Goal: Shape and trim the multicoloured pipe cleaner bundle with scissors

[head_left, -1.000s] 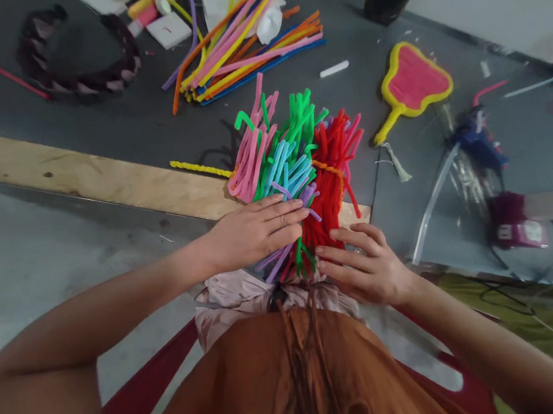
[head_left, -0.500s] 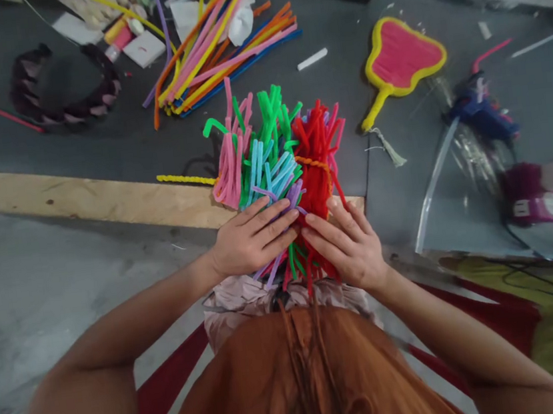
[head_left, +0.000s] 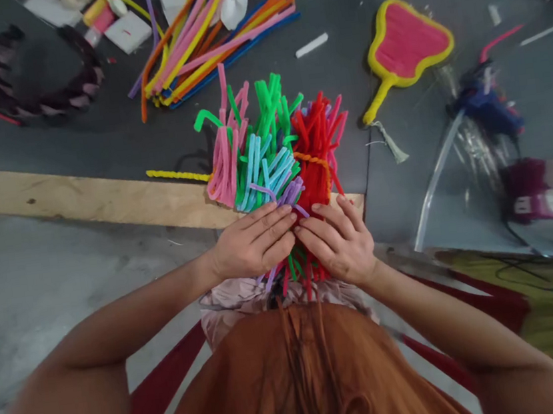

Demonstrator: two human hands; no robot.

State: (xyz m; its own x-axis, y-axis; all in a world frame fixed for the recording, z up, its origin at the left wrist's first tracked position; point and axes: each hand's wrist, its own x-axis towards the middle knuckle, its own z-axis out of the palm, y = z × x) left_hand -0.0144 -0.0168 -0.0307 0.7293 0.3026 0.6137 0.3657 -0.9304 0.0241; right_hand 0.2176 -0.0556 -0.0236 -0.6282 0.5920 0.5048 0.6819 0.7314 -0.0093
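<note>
Bundles of pipe cleaners lie together at the table's front edge: pink ones (head_left: pixel 224 166), green ones (head_left: pixel 268 104), light blue ones (head_left: pixel 256 169), purple ones (head_left: pixel 291 192) and red ones (head_left: pixel 316 178). A twisted orange pipe cleaner (head_left: pixel 311 158) crosses the red bundle, and a twisted yellow one (head_left: pixel 176 175) sticks out to the left. My left hand (head_left: pixel 253 240) lies on the near part with its fingers stretched out. From the other side my right hand (head_left: pixel 338 236) rests on the red bundle, fingers extended and slightly spread. The fingertips of both hands almost meet; my left thumb is hidden.
Loose pipe cleaners (head_left: pixel 215 36) are piled behind the bundles. A dark braided headband (head_left: pixel 42 108) lies at left. To the right are a yellow-edged pink fan shape (head_left: pixel 407 40) with a tassel, a blue glue gun (head_left: pixel 488 100) and cables. A wooden strip (head_left: pixel 80 207) runs along the front edge.
Both hands have slid slightly closer together over the bundles, with the right hand moving a little left. The view has shifted slightly; the bundles stay in place.
</note>
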